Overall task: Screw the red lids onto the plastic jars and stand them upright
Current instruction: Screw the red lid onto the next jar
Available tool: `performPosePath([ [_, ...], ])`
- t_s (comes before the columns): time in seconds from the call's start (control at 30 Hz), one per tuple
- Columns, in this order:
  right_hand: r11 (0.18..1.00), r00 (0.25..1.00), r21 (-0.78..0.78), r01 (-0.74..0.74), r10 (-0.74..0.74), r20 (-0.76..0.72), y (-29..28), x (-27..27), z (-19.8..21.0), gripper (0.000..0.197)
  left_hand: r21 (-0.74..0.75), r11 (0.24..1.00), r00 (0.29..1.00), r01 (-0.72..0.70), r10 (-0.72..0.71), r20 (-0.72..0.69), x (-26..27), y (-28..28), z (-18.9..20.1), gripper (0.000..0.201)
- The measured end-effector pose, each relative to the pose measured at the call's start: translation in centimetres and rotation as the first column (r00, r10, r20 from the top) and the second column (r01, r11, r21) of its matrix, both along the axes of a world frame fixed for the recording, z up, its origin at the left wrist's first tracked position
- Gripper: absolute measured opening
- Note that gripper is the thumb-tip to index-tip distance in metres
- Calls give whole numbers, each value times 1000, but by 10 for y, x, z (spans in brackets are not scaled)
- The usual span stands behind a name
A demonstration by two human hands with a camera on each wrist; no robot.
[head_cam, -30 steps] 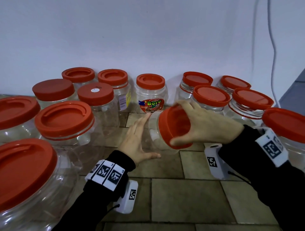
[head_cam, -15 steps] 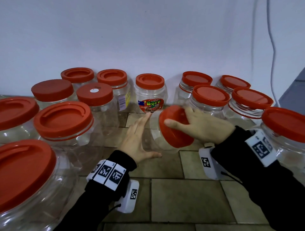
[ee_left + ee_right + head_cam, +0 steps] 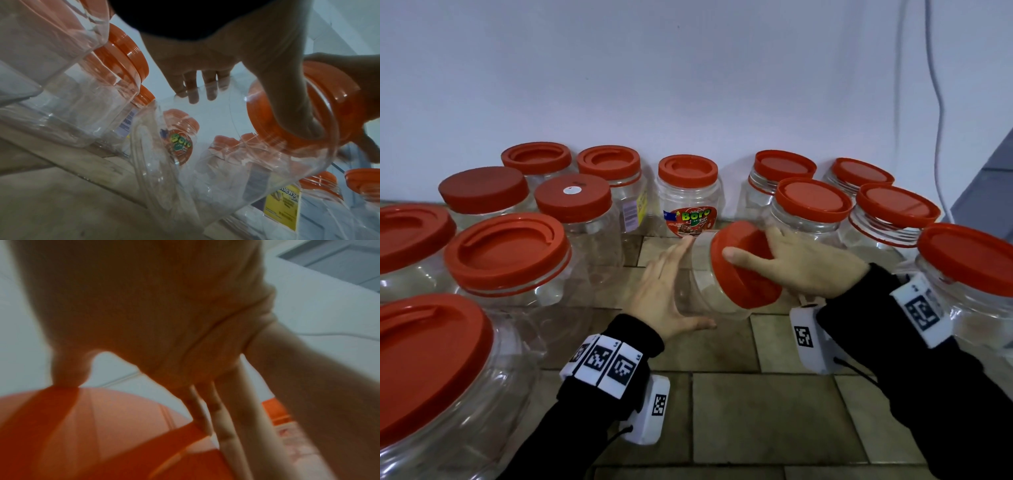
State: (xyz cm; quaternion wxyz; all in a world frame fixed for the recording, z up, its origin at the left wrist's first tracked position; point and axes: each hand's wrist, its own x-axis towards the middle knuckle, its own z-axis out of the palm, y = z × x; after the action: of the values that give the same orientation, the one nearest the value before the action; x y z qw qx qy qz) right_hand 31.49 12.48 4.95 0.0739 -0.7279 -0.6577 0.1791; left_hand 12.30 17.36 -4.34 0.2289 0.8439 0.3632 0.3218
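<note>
A clear plastic jar (image 3: 722, 306) lies tilted on its side over the tiled floor, its red lid (image 3: 751, 286) facing right and toward me. My left hand (image 3: 698, 282) grips the jar body, fingers along its far side and thumb under it. Seen from the left wrist, the thumb (image 3: 287, 97) reaches to the lid (image 3: 273, 141) across the jar (image 3: 205, 170). My right hand (image 3: 750, 245) grips the lid by its rim, thumb on the upper left edge and fingers behind. The blurred right wrist view shows fingers (image 3: 222, 426) on the lid (image 3: 92, 434).
Several lidded jars stand upright along the white wall, among them one with a Boro label (image 3: 690, 202). Larger lidded jars (image 3: 506, 260) crowd the left, and another (image 3: 969, 274) stands at the right. Bare floor tiles (image 3: 756, 411) lie in front of the hands.
My right hand has turned on the lid: its thumb swung from the lid's lower edge up to the upper left edge, and the wrist dropped. The left hand has stayed on the jar.
</note>
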Motion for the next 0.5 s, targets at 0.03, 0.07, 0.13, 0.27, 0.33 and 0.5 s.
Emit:
performPosePath([
  [0.03,998,999,-49,-48,49,13,-3,1,5,117,-4,1000,1000,-1,1,5,0,0,0,116],
  [0.07,990,992,-72,-123,125,33,-6,3,9,113,-8,1000,1000,-3,3,7,-1,0,0,117],
  [0.13,972,967,-58,-226,231,103,-10,6,14,117,-3,1000,1000,-8,8,3,-2,0,-1,117],
  [0.27,998,987,22,-58,54,152,-9,-8,6,114,19,1000,1000,-7,7,1,-2,1,-2,117],
  [0.33,997,984,32,75,-79,159,-9,-11,2,118,32,999,1000,-19,19,8,-2,1,-3,116],
  [0.5,969,969,-31,-247,247,-10,-11,2,12,112,18,999,999,-30,29,17,-4,1,-3,115],
])
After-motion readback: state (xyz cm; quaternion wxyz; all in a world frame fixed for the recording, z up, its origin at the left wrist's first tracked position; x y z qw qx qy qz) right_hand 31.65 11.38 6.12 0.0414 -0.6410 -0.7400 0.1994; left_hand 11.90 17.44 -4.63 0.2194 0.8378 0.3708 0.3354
